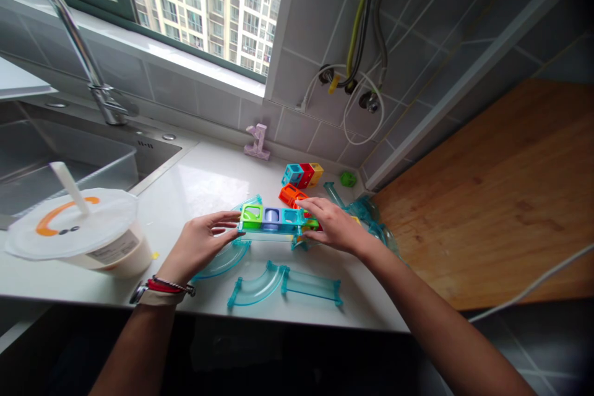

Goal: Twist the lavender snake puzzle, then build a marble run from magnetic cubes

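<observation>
On the white countertop (195, 185) stands a row of coloured hollow cubes (271, 218), green, blue and teal. My left hand (200, 242) presses its fingertips against the green end of the row. My right hand (330, 223) lies over the other end, fingers stretched onto the cubes. Under and before the row lie clear teal track pieces: a curved one (257, 288) joined to a straight one (310, 285), and another curve (223, 262) below my left hand. An orange cube (288, 194) sits just behind the row.
A lidded drink cup with a straw (74, 232) stands at the left near the counter edge. A steel sink (60, 154) and tap (78, 43) lie beyond it. Three more cubes (302, 174), a green piece (348, 179) and a wooden board (487, 198) sit to the right.
</observation>
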{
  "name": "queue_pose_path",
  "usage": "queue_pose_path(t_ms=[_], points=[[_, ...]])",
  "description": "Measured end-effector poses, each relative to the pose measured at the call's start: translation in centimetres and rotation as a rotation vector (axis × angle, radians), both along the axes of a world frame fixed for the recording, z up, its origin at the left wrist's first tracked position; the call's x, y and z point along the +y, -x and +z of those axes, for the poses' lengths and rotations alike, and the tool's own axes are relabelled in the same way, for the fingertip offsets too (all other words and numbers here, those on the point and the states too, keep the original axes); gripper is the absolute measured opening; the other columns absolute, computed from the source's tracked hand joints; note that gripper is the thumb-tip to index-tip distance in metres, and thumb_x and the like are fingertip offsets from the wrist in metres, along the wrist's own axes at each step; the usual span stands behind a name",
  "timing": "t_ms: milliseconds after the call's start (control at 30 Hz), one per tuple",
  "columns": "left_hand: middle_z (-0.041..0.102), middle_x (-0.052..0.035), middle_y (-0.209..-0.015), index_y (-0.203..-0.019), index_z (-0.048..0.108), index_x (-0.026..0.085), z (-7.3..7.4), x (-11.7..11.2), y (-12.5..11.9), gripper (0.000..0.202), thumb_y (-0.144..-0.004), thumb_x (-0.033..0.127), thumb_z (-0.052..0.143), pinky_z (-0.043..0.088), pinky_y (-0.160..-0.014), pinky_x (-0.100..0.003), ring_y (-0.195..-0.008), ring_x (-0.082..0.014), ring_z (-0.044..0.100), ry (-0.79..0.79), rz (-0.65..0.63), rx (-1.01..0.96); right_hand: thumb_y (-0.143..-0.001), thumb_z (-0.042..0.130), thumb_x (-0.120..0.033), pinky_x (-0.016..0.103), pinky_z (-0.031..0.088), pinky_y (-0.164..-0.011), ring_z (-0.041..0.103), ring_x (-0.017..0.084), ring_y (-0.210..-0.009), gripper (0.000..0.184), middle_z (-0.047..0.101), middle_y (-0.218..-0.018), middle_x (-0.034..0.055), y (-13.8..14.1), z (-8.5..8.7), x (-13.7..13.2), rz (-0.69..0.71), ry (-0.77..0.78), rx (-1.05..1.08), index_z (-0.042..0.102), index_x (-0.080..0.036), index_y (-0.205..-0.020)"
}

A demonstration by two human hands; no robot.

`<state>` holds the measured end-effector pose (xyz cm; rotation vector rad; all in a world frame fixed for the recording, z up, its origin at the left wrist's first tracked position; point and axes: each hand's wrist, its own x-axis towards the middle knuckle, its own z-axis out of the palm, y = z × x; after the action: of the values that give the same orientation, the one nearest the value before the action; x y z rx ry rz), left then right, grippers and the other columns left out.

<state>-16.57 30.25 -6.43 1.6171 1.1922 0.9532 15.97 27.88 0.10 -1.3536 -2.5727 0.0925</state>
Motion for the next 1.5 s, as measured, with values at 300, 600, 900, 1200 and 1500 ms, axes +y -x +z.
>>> queue_pose_path(t_ms=[300, 600, 900, 1200, 1500], points=[[0.074, -0.0142, -0.123, -0.138, 0.059, 0.022, -1.0, 0.2, 1.5, 0.075, -0.075, 0.058, 0.078, 0.062, -0.092, -0.049, -0.102, -0.0305, 0.075, -0.066, -0.005, 0.047, -0.086, 0.079, -0.036, 0.051, 0.045, -0.116, 0.052, 0.03, -0.136, 0.075, 0.054, -0.147, 0.0116, -1.7, 2.4, -1.4, -0.027, 0.005, 0.085, 0.045, -0.03, -0.152], [0.073, -0.0046, -0.124, -0.125, 0.066, 0.027, 5.2, -3.8, 1.1, 0.036, -0.09, 0.037, 0.063, 0.061, -0.095, -0.044, -0.107, -0.0265, 0.073, -0.406, 0.27, 0.154, -0.096, 0.061, -0.025, 0.046, 0.054, -0.097, 0.065, 0.027, -0.109, 0.023, 0.066, -0.111, 0.0092, -2.7, -4.9, -11.9, -0.398, -0.375, 0.614, 0.067, -0.026, -0.118], [0.074, -0.006, -0.112, -0.115, 0.067, 0.025, 3.2, -9.5, -3.2, 0.022, -0.097, 0.037, 0.06, 0.062, -0.08, -0.034, -0.096, -0.0222, 0.072, -0.596, -0.065, 0.304, -0.09, 0.066, -0.06, 0.04, 0.052, -0.104, 0.06, 0.028, -0.124, 0.054, 0.061, -0.131, 0.011, -2.6, -10.6, -14.4, -0.333, 0.098, 0.875, 0.064, -0.027, -0.133], [0.07, -0.0069, -0.124, -0.116, 0.068, 0.029, -0.2, -10.3, -4.0, 0.024, -0.093, 0.036, 0.062, 0.058, -0.095, -0.043, -0.112, -0.0276, 0.068, -0.59, -0.291, 0.696, -0.064, 0.09, -0.056, 0.048, 0.047, -0.108, 0.062, 0.032, -0.121, 0.077, 0.068, -0.127, 0.0097, -2.2, -10.4, -14.3, -0.245, 0.083, 0.679, 0.067, -0.029, -0.132], [0.068, -0.0092, -0.126, -0.09, 0.067, 0.024, 0.9, -10.6, -4.0, 0.008, -0.089, 0.027, 0.059, 0.053, -0.104, -0.045, -0.117, -0.0273, 0.066, -0.579, -0.274, 0.633, -0.079, 0.078, -0.028, 0.04, 0.054, -0.095, 0.069, 0.024, -0.101, 0.039, 0.073, -0.111, 0.0071, -2.5, -11.4, -14.1, -0.281, 0.064, 0.82, 0.073, -0.024, -0.118]])
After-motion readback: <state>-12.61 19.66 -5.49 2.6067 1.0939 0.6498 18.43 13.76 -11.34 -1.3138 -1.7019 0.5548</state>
